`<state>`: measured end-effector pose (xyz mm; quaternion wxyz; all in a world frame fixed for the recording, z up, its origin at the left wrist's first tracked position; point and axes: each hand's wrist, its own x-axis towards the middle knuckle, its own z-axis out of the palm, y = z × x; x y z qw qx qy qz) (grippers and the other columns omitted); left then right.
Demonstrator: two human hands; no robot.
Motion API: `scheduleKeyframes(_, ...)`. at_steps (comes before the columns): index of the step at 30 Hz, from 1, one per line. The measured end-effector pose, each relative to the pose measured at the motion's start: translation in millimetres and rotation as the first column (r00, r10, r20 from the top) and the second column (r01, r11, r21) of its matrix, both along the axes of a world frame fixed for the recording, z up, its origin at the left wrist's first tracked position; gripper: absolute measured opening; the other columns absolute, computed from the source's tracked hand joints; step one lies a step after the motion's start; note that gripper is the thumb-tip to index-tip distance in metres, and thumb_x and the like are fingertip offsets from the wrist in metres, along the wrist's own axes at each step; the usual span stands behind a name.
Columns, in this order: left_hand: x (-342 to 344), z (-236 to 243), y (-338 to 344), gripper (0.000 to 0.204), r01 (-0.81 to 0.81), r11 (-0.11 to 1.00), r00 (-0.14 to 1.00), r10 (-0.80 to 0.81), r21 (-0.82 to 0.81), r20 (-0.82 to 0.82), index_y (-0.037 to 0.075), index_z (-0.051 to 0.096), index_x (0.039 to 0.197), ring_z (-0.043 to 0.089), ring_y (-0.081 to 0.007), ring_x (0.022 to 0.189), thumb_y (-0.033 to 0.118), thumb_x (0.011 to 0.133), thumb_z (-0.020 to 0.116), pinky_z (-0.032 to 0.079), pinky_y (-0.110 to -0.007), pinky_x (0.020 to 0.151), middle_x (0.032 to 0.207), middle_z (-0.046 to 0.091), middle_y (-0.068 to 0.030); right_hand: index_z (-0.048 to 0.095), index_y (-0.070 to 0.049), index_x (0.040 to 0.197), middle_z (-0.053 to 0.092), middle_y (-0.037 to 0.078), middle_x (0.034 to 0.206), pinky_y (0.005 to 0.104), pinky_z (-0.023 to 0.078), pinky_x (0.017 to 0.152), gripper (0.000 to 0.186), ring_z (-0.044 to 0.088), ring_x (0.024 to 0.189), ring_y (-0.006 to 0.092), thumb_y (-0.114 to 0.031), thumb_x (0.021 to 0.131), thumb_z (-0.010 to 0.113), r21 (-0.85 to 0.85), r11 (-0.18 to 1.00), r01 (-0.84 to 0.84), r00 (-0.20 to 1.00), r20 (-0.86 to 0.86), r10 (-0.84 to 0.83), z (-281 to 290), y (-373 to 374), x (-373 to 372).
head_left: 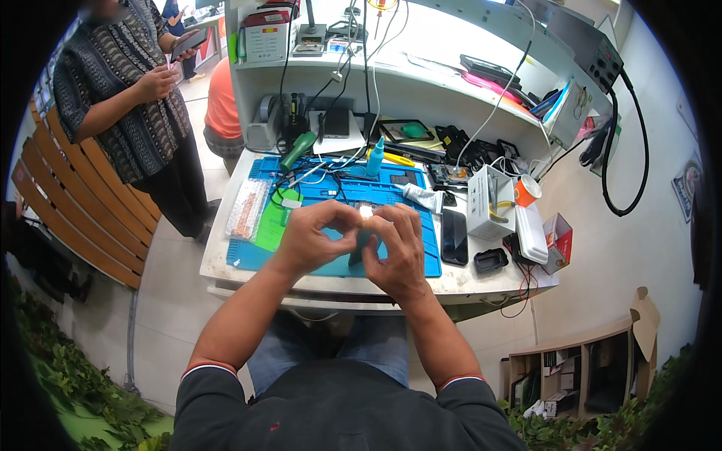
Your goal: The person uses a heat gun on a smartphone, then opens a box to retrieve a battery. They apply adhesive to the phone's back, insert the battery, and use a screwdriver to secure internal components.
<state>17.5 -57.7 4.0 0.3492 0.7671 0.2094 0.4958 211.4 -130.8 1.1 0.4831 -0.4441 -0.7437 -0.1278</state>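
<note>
1. Blue mat (432, 257) lay flat on the table (489, 283), presumably to protect its surface.
2. Dark flat piece (357, 253) stood tilted above the mat, between both hands, probably raised for a closer look.
3. Right hand (398, 253): fingers bent, apparently closed on the piece to steady it.
4. Left hand (316, 234): fingers curled nearly together at the piece's upper end; their hold could not be told.

We can read no wording or numbers with certainty. We locate a red-and-yellow label on the white carton (266, 46) on the upper shelf (316, 59), a round emblem on the poster (687, 185) at right, and a small red motif on the dark shirt (338, 413).
</note>
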Motion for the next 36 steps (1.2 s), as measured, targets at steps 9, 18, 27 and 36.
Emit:
scheduleKeyframes(9, -0.3, 2.1, -1.1, 0.023, 0.012, 1.000, 1.000, -0.012, 0.007, -0.004, 0.000, 0.080, 0.109, 0.082, -0.0128, 0.092, -0.005, 0.087, 0.085, 0.066, -0.028, 0.086, 0.102, 0.083, -0.0073, 0.071, -0.007, 0.119, 0.067, 0.012, 0.124, 0.0518, 0.051, 0.109, 0.049, 0.062, 0.124, 0.0395, 0.007, 0.073, 0.075, 0.020, 1.000, -0.017, 0.999, 0.050, 0.016, 1.8, 0.9, 5.0)
scheduleKeyframes(18, -1.8, -2.3, 7.1, 0.020, 0.025, 1.000, 1.000, -0.025, 0.003, 0.012, -0.002, 0.083, 0.106, 0.082, -0.0124, 0.090, -0.006, 0.086, 0.084, 0.067, -0.028, 0.084, 0.099, 0.083, -0.0071, 0.067, -0.009, 0.116, 0.074, 0.008, 0.120, 0.0500, 0.044, 0.108, 0.049, 0.069, 0.123, 0.0310, -0.009, 0.071, 0.087, -0.070, 0.997, -0.025, 0.995, 0.091, 0.031, 19.1, 4.8, -4.2)
scheduleKeyframes(27, -7.3, -2.7, 7.4, 0.021, 0.029, 0.994, 0.999, -0.031, -0.106, -0.019, -0.002, 0.081, 0.109, 0.083, -0.0136, 0.095, -0.007, 0.089, 0.082, 0.066, -0.030, 0.090, 0.104, 0.085, -0.0081, 0.064, -0.007, 0.117, 0.070, 0.011, 0.114, 0.0490, 0.045, 0.105, 0.049, 0.067, 0.117, 0.0336, -0.007, 0.073, 0.084, -0.168, 0.985, -0.036, 0.995, 0.083, 0.051, 23.2, 4.9, -8.1)
scheduleKeyframes(36, -5.5, -3.7, 3.1, 0.027, 0.052, 0.982, 0.998, -0.055, -0.181, -0.012, -0.002, 0.079, 0.117, 0.080, -0.0106, 0.098, -0.005, 0.091, 0.083, 0.065, -0.028, 0.092, 0.105, 0.084, -0.0060, 0.063, -0.004, 0.119, 0.069, 0.015, 0.115, 0.0529, 0.049, 0.108, 0.050, 0.065, 0.128, 0.0416, 0.016, 0.073, 0.063, -0.239, 0.969, -0.061, 0.995, 0.058, 0.077, 23.2, 3.7, -3.4)
